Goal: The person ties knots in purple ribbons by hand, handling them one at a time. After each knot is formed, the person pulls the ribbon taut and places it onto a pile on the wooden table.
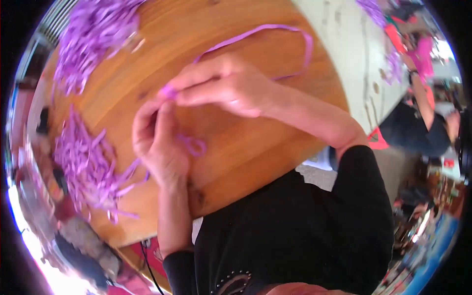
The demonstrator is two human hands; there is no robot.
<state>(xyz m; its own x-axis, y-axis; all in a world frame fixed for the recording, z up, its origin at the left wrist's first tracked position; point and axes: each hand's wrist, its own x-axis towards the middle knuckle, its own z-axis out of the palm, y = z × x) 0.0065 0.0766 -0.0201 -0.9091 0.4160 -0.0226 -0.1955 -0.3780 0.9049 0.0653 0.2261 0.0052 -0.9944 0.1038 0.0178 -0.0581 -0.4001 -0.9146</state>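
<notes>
Both my hands meet over the round wooden table (236,132), fingertips pinched together on a narrow purple ribbon (169,92). My left hand (160,137) is closed around it from below, and a small loop of the ribbon shows beside that palm. From above, my right hand (226,86) pinches the same spot with thumb and fingers. A long stretch of ribbon runs out behind the right hand, curves across the tabletop and passes back under the right forearm. The exact shape between my fingertips is too small and blurred to make out.
One heap of purple ribbons (101,37) lies at the far left of the table. A looser pile of ribbon pieces (86,164) is at the near left, by my left wrist. To the right stands a pale table (344,49), with another person's arm (425,101) beyond it.
</notes>
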